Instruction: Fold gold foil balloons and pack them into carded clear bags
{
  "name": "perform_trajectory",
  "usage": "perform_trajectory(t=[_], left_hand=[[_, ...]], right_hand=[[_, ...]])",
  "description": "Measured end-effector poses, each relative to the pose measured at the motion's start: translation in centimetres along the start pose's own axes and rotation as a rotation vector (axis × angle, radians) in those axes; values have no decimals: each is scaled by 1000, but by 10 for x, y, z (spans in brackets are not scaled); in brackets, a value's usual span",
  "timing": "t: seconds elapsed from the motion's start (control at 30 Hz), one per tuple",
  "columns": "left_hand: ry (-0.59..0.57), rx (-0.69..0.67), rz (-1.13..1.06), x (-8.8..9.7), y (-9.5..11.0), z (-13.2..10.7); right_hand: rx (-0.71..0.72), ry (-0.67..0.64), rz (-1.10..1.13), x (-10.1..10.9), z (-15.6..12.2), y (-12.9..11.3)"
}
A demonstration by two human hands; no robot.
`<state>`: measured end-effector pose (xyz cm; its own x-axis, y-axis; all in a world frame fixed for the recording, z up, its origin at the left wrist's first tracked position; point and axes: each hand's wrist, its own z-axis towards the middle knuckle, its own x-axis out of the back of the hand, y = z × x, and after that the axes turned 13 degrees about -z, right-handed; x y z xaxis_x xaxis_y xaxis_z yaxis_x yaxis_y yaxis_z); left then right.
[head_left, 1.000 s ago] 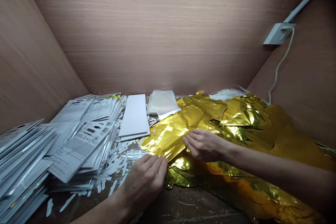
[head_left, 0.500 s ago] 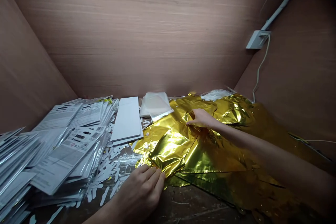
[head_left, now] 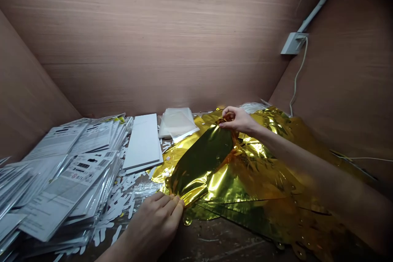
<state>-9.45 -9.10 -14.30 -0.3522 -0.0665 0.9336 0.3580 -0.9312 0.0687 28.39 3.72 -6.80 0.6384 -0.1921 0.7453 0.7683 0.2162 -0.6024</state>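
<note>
A shiny gold foil balloon point(head_left: 201, 163) lies stretched across the heap, its dark green-gold face reflecting the light. My left hand point(head_left: 155, 221) is at its near end, fingers pinching the foil edge. My right hand point(head_left: 236, 119) reaches across to the far end and pinches a crumpled fold between thumb and fingers. Beneath it spreads a larger heap of gold foil sheets point(head_left: 254, 184), running off to the right under my right forearm.
Stacks of white printed cards in clear packets point(head_left: 70, 172) fill the left side, with white die-cut scraps point(head_left: 115, 208) beside them. Farther back are white boards point(head_left: 143, 143) and clear plastic sleeves point(head_left: 177, 123). Wood panel walls surround the bench, with a wall socket point(head_left: 293, 43) and white cable point(head_left: 296, 77).
My right hand has moved to the foil's far end and taken hold of it, pulling the piece flatter. My left hand still pinches the near end. The whole view has shifted slightly left.
</note>
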Motion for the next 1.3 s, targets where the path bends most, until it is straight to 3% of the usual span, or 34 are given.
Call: perform_trajectory(t=[0.17,0.37,0.6,0.8,0.97,1.07,1.3], left_hand=[[8,9,-16,3,-2,2],[52,-4,-29,4,-2,5],[47,2,-37,3,-3,6],[40,-31,-6,3,-4,5],[51,-34,-15,4,-3,6],[49,-37,-21,4,-3,6],[46,-12,-64,11,-6,8]], right_hand=[[30,54,147,12,3,-15],[-59,138,139,19,-1,-23],[85,155,240,55,-13,-59],[195,282,2,68,-20,-89],[200,432,-274,53,-10,-75],[121,322,-401,41,3,-50],[-28,-251,-576,15,22,14]])
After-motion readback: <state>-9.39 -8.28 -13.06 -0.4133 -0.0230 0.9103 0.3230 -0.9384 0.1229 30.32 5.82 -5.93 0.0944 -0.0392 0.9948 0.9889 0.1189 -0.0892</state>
